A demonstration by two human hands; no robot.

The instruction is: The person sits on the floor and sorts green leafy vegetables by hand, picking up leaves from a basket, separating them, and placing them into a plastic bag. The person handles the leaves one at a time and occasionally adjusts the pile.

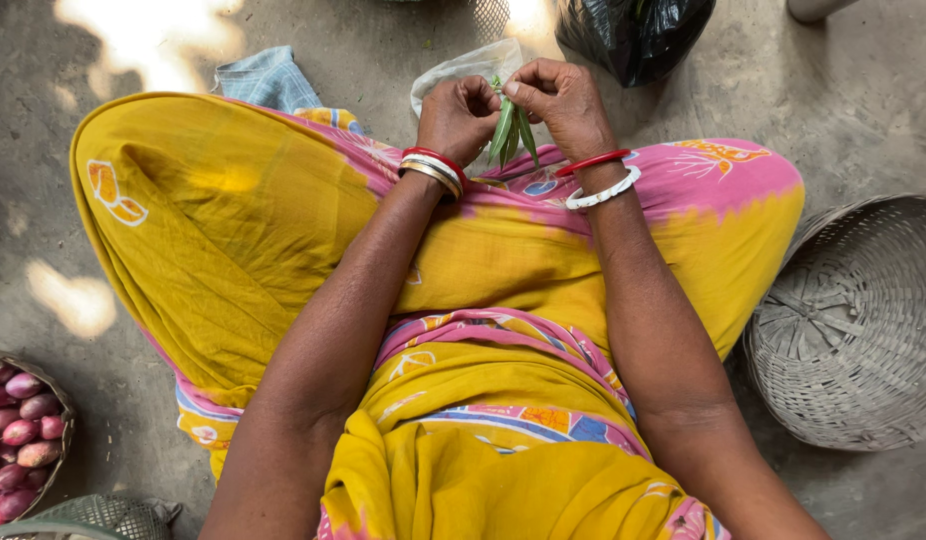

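Seen from my head camera, I sit on the ground with a yellow and pink cloth point(253, 220) draped over my knees. Both hands meet above the knees at the top middle. My left hand point(457, 118) is curled closed on the stem end of a sprig of long green leaves point(511, 132). My right hand point(563, 100) pinches the same sprig from the right with thumb and fingertips. The leaves hang down between the two hands. Red and white bangles ring both wrists.
A clear plastic bag point(470, 68) lies just beyond my hands, a black plastic bag point(633, 30) further right. An overturned woven basket point(853, 330) sits at right. A small basket of red onions point(18, 435) is at lower left. A blue checked cloth point(268, 78) lies on the concrete floor.
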